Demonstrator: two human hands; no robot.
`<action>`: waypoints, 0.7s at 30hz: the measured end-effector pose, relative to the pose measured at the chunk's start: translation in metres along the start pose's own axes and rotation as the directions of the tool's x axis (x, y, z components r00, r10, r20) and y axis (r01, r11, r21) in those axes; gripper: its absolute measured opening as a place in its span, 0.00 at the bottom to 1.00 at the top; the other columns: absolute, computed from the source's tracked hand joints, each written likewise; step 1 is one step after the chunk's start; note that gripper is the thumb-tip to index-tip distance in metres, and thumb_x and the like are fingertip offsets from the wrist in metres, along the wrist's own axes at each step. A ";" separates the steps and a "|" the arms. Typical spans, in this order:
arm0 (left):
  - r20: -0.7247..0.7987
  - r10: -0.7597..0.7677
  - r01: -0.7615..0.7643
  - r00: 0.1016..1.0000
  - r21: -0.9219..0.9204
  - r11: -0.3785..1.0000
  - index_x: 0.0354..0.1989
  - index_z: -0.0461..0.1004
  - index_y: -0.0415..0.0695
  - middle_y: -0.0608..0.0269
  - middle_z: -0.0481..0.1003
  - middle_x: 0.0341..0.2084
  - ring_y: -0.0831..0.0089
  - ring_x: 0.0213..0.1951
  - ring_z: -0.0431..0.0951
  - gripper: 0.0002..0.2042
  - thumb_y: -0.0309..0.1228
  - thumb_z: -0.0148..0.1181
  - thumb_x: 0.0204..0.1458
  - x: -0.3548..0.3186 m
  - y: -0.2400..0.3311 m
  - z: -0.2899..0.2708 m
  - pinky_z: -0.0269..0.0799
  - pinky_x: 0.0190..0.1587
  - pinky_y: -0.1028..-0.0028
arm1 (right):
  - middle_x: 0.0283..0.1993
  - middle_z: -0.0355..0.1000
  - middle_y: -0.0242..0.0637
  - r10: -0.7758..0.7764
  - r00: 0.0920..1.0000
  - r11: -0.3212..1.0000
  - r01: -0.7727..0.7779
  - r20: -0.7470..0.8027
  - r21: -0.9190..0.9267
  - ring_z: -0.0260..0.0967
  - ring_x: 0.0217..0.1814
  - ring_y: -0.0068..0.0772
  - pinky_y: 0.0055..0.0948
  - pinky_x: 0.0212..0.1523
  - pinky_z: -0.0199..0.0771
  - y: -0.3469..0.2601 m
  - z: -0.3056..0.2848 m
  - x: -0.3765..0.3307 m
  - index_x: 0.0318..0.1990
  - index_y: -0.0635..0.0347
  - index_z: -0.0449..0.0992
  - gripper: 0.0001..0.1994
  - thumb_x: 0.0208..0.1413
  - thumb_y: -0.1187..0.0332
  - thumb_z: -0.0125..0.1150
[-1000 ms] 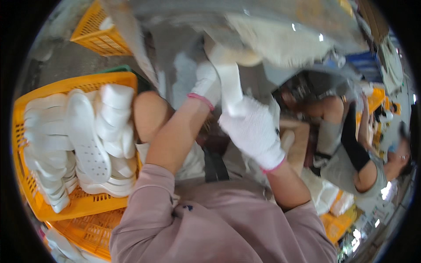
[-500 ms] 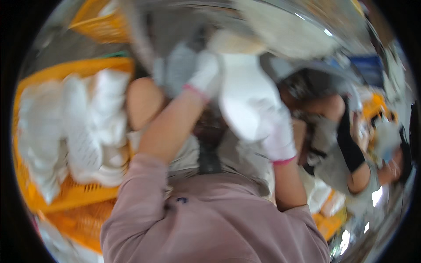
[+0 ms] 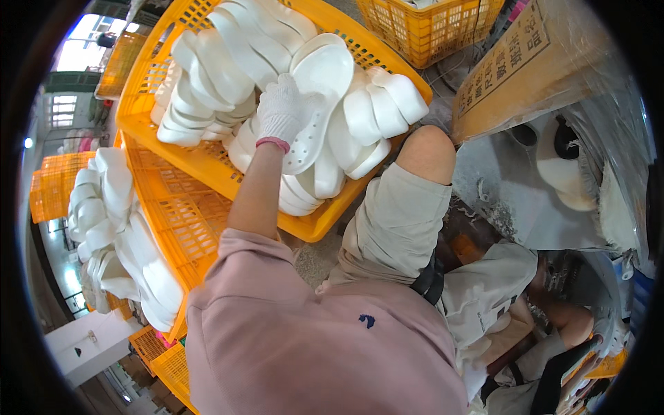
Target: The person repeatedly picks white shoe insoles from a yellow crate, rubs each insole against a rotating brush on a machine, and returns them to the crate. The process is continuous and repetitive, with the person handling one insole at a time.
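My left hand (image 3: 280, 111), in a white glove with a pink cuff, reaches into a yellow plastic crate (image 3: 325, 221) piled with white shoe soles. Its fingers close over a white perforated sole (image 3: 315, 104) lying on top of the pile. More white soles (image 3: 377, 114) are stacked on edge to the right of the hand, and others (image 3: 207, 76) to its left. My right hand is out of sight. My pink sleeve (image 3: 277, 290) fills the lower middle of the view.
A second yellow crate (image 3: 180, 214) with white soles (image 3: 104, 207) sits lower left. Another yellow crate (image 3: 429, 28) stands at the top. A plastic-wrapped brown box (image 3: 526, 62) and a grey work surface (image 3: 512, 200) with pale soles (image 3: 564, 173) lie right of my bare knee (image 3: 429, 149).
The view has swung from the grey work surface to the crate. Both gloved hands were on a white sole there; now only my left hand shows, down on the crate's soles.
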State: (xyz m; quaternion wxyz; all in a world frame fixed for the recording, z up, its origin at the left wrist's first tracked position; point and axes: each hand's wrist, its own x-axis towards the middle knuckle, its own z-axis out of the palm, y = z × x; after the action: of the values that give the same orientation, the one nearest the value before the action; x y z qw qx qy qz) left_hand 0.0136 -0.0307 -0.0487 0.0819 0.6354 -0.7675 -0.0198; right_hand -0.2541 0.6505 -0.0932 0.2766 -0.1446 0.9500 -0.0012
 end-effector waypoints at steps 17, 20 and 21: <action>0.362 0.565 0.297 0.742 -0.932 0.207 0.66 0.72 0.35 0.48 0.82 0.52 0.58 0.51 0.84 0.22 0.29 0.58 0.64 -0.152 0.076 -0.085 0.81 0.55 0.61 | 0.66 0.75 0.47 -0.578 0.738 0.354 0.612 -0.348 0.708 0.73 0.66 0.36 0.34 0.65 0.73 -0.219 -0.075 0.023 0.67 0.71 0.74 0.23 0.71 0.64 0.59; 0.017 0.965 -0.577 0.262 -0.798 0.171 0.63 0.77 0.41 0.46 0.83 0.48 0.52 0.48 0.84 0.23 0.40 0.62 0.63 -0.175 0.170 0.008 0.79 0.54 0.58 | 0.61 0.79 0.45 -0.225 0.926 0.406 0.372 -0.303 0.835 0.76 0.61 0.38 0.35 0.62 0.75 -0.191 -0.097 0.016 0.64 0.72 0.76 0.19 0.71 0.69 0.54; 0.040 0.887 -0.560 0.460 -0.762 0.325 0.63 0.76 0.42 0.47 0.83 0.48 0.51 0.50 0.83 0.25 0.42 0.66 0.60 -0.182 0.199 0.036 0.78 0.55 0.57 | 0.58 0.80 0.44 -0.057 0.912 0.433 0.389 -0.406 0.813 0.78 0.59 0.37 0.34 0.60 0.76 -0.178 -0.105 0.011 0.62 0.72 0.77 0.18 0.71 0.70 0.54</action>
State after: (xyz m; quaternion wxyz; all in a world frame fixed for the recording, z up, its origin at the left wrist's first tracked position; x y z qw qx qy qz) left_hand -0.1524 0.1829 -0.0754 0.1157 0.1062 -0.9056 -0.3940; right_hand -0.2694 0.4691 0.0042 0.1509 -0.1049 0.8141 -0.5509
